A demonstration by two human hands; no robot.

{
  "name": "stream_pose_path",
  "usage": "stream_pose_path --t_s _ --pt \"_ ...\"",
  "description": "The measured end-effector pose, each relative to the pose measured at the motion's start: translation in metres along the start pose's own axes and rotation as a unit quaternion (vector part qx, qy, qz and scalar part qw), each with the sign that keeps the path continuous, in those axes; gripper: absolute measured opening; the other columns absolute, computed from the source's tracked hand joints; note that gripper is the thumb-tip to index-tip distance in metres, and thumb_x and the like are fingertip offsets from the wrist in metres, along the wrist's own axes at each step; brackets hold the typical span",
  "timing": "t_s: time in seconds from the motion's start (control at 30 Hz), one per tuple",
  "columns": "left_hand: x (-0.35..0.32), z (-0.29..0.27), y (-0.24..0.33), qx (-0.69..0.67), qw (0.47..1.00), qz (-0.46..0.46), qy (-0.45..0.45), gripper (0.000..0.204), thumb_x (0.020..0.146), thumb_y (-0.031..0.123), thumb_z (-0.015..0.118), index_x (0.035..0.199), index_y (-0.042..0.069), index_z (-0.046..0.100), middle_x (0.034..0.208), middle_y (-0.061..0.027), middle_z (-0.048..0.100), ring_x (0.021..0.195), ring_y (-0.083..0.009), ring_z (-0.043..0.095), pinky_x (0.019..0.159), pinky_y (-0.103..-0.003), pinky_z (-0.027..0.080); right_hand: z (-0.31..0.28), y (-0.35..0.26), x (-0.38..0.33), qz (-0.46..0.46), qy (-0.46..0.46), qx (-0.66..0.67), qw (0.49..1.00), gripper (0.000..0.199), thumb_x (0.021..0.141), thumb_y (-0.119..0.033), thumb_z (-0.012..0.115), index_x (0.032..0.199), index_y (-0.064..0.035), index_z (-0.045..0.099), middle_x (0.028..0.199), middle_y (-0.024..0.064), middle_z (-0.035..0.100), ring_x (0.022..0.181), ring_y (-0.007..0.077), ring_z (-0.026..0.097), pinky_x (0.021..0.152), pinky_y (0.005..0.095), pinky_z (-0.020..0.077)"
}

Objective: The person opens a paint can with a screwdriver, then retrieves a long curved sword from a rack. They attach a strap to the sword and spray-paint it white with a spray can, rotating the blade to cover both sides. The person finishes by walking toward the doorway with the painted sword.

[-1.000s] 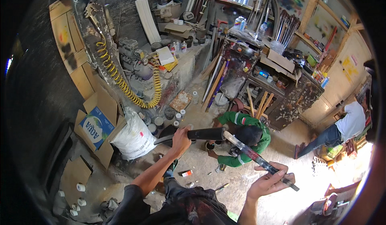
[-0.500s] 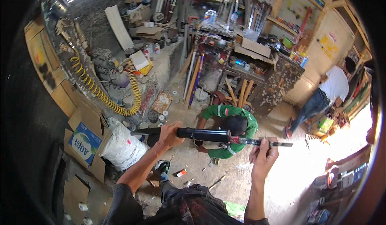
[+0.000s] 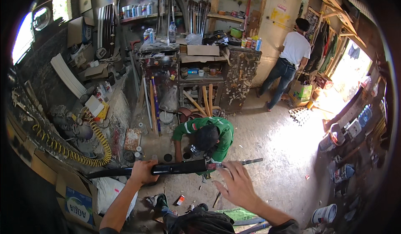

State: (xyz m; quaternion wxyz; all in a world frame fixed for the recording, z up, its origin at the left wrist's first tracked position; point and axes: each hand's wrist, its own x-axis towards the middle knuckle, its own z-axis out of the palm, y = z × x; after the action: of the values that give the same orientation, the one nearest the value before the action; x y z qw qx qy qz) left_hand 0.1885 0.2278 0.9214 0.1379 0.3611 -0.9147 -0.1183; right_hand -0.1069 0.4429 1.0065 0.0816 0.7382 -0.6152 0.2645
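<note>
My left hand (image 3: 143, 171) is closed around a long black bar (image 3: 179, 167) and holds it level in front of me. The bar thins into a grey metal blade tip (image 3: 246, 162) on the right. My right hand (image 3: 239, 183) hovers just under that thinner part with fingers spread, not gripping it. Beyond the bar, a person in a green shirt (image 3: 206, 136) crouches on the floor with head down.
A second person in a white shirt (image 3: 290, 56) stands at the back right by a door. A cluttered workbench (image 3: 200, 67) stands at the back, a yellow coiled hose (image 3: 100, 146) and cardboard boxes (image 3: 75, 192) at left, a white bucket (image 3: 326, 213) at lower right.
The view has swung, bringing the workbench and standing person into the middle. My right hand has let go of the bar's thin end and spread open; my left hand keeps its grip.
</note>
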Motion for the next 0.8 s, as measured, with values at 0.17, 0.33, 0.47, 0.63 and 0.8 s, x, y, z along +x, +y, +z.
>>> stream_pose_path --t_s 0.17,0.33,0.47,0.63,0.8 --pt "-0.008 0.019 0.008 0.001 0.994 0.028 -0.104 0.044 0.063 0.029 0.072 0.104 0.015 0.062 0.093 -0.0089 0.069 0.085 -0.0316 0.068 0.073 -0.042 0.054 -0.010 0.025 0.002 -0.003 -0.178 -0.098 0.979 0.035 0.093 -0.034 0.060 0.113 -0.0056 0.058 0.091 0.0141 0.066 0.091 0.0293 0.065 0.079 0.0454 0.0509" --pt "-0.014 0.034 0.010 -0.002 0.991 0.044 -0.124 0.045 0.063 0.028 0.071 0.105 0.014 0.062 0.095 -0.0078 0.069 0.087 -0.0300 0.068 0.073 -0.041 0.054 0.001 0.033 -0.011 0.002 -0.295 -0.020 0.955 0.038 0.098 -0.042 0.051 0.107 -0.0058 0.056 0.074 0.0129 0.066 0.061 0.0327 0.067 0.050 0.0430 0.0520" --pt "-0.024 0.039 0.011 -0.023 0.990 0.030 -0.134 0.041 0.067 0.027 0.071 0.105 0.014 0.062 0.092 -0.0081 0.070 0.083 -0.0314 0.069 0.071 -0.044 0.054 0.011 0.044 -0.011 -0.023 -0.333 0.000 0.942 0.040 0.099 -0.047 0.046 0.106 -0.0084 0.055 0.065 0.0126 0.065 0.052 0.0349 0.063 0.044 0.0428 0.0502" --pt "-0.031 0.041 0.013 -0.012 0.988 0.020 -0.154 0.040 0.067 0.028 0.071 0.104 0.016 0.063 0.095 -0.0080 0.071 0.081 -0.0311 0.069 0.070 -0.043 0.055 0.014 0.052 -0.003 -0.048 -0.321 -0.010 0.946 0.039 0.099 -0.047 0.045 0.106 -0.0110 0.057 0.061 0.0115 0.063 0.050 0.0345 0.062 0.044 0.0418 0.0509" --pt "-0.004 0.011 0.023 0.025 0.989 0.098 -0.112 0.055 0.061 0.033 0.079 0.110 0.015 0.064 0.098 -0.0084 0.069 0.083 -0.0283 0.069 0.073 -0.041 0.055 0.014 0.073 -0.016 -0.165 -0.227 -0.016 0.960 0.029 0.098 -0.040 0.052 0.104 -0.0123 0.057 0.064 0.0104 0.064 0.052 0.0321 0.064 0.044 0.0392 0.0509"
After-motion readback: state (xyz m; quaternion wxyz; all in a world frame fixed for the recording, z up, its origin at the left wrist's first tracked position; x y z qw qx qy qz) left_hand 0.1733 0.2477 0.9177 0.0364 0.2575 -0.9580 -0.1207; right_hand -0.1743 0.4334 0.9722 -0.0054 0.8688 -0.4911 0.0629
